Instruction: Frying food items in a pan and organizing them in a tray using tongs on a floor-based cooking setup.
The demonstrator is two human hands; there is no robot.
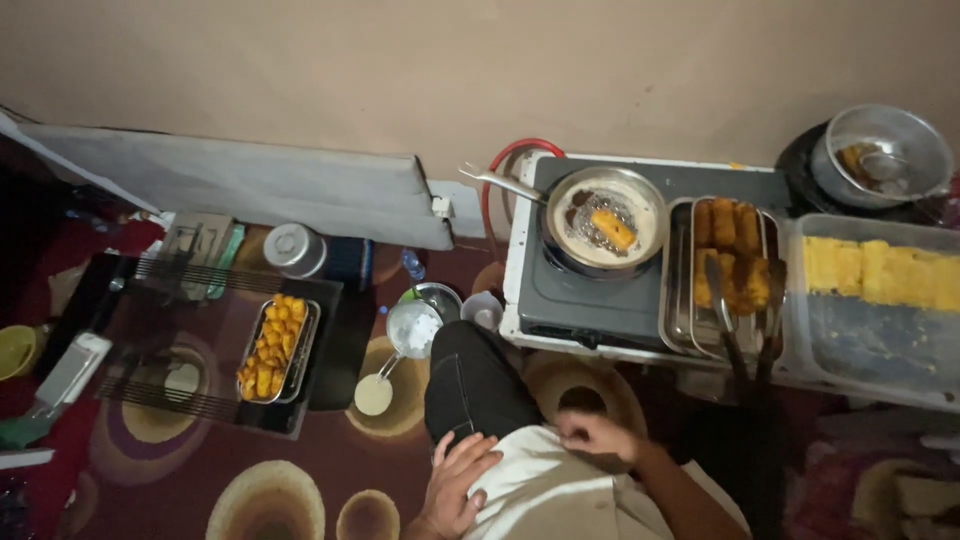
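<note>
Left hand [455, 485]: near edge of view, resting flat on the person's lap, fingers spread over dark trousers and a white cloth [545, 490]; grip released, holding nothing.

Right hand [598, 435]: just right of the left hand, on the upper edge of the same white cloth; fingers curled down onto the fabric, but whether they pinch it cannot be told.

Stove [585, 290]: grey single-burner unit, far side of the knee, against the wall.

Frying pan [605, 215]: on the burner, handle pointing left; one golden breaded roll [613, 229] lies in bubbling oil.

Metal tray [735, 270]: touching the stove's right side; holds several fried brown rolls, with tongs [745, 320] laid across its near end.

Clear plastic tub [875, 300]: right of the tray; a row of pale yellow uncooked rolls along its far wall.

Metal bowl [885, 155]: far right, with a strainer inside.

Small tray of fried pieces [275, 350]: left, on a low dark glass surface [150, 340].

Small pot with white contents [412, 330]: on the patterned carpet [270, 490], between the glass surface and the knee; a round white lid lies near it.
</note>
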